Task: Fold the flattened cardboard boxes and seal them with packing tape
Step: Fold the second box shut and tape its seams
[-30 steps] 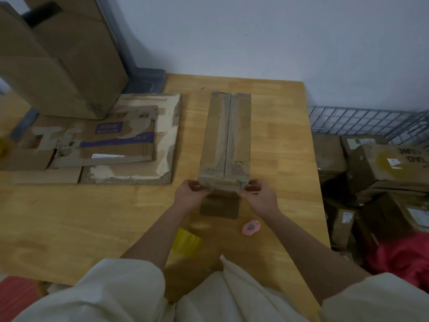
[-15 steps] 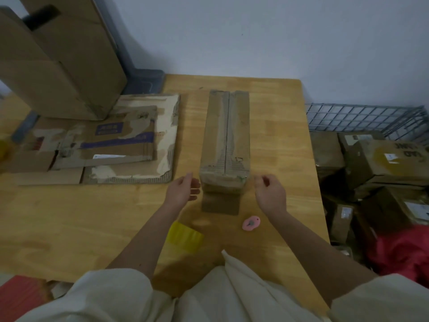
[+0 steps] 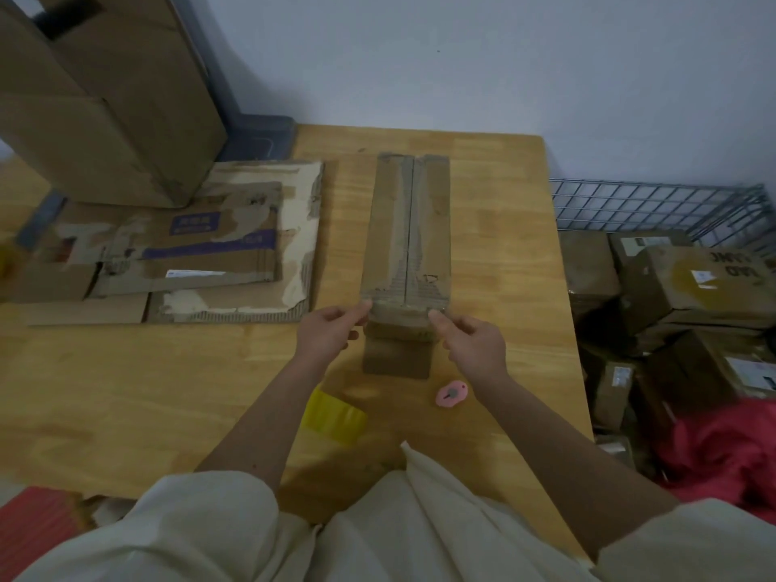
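A long narrow cardboard box (image 3: 408, 228) lies lengthwise on the wooden table (image 3: 495, 254), its two top flaps meeting along a centre seam. One end flap (image 3: 397, 358) lies flat on the table toward me. My left hand (image 3: 329, 334) pinches the box's near left corner. My right hand (image 3: 470, 341) pinches the near right corner. A yellow roll of packing tape (image 3: 336, 413) lies beside my left forearm. A small pink cutter (image 3: 451, 394) rests near my right wrist.
Flattened cardboard boxes (image 3: 218, 245) are stacked at the left of the table, with a tall upright carton (image 3: 105, 98) behind them. A wire basket (image 3: 655, 207) and several packed cartons (image 3: 693, 287) stand off the table's right edge. Red fabric (image 3: 722, 447) lies below them.
Both hands let go of the box's near end half a second ago and spread apart. Now they have come back in and pinch its near corners again.
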